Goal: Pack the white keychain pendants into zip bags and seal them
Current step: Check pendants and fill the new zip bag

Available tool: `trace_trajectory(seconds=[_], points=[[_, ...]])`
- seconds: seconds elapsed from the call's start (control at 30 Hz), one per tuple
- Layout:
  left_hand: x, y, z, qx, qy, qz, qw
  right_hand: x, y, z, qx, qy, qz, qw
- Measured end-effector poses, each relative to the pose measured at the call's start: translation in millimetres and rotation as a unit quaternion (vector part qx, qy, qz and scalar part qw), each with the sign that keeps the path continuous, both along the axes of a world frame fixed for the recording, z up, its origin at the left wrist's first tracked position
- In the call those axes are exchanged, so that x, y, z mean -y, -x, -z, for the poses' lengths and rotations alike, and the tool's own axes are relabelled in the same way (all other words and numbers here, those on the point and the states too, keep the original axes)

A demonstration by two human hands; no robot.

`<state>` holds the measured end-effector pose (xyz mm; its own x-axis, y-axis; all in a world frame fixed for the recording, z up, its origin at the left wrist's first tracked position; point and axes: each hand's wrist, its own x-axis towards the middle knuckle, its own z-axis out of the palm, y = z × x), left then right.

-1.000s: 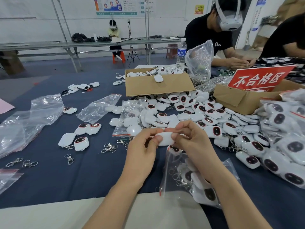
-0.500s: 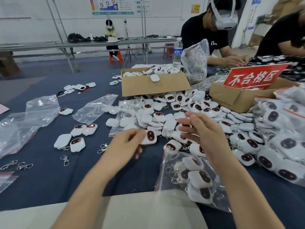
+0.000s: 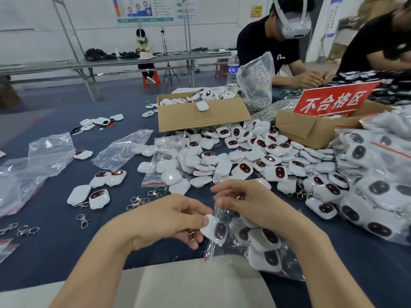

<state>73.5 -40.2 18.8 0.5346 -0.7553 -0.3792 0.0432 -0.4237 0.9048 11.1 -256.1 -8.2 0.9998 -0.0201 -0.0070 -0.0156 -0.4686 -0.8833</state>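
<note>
Head view: the left hand [image 3: 175,218] has its grip clamped on a glossy white pendant [image 3: 216,228], a rounded shell with a dark oval face, held at the mouth of a crinkled clear zip bag [image 3: 291,272]. Its metal clasp [image 3: 191,234] dangles under the fingers. The right hand [image 3: 246,203] pinches the bag's upper edge, grip closed on the film. Several more pendants [image 3: 264,240] lie inside. A loose heap [image 3: 240,161] covers the dark blue tabletop [image 3: 55,241] beyond, in front of a cardboard box [image 3: 200,118].
</note>
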Motion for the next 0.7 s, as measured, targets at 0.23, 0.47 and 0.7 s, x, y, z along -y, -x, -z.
trace_trajectory(seconds=[0.23,0.47,0.7], points=[[6,-1,5,-0.005,0.003,-0.016,1.000,3,4,1,-0.018,0.049,-0.023,0.998],[24,9,8,0.121,-0.064,0.006,0.991,6,1,4,-0.005,0.038,-0.001,0.999],[27,11,8,0.124,-0.081,0.031,0.988,15,-1,5,0.096,0.032,0.133,0.986]])
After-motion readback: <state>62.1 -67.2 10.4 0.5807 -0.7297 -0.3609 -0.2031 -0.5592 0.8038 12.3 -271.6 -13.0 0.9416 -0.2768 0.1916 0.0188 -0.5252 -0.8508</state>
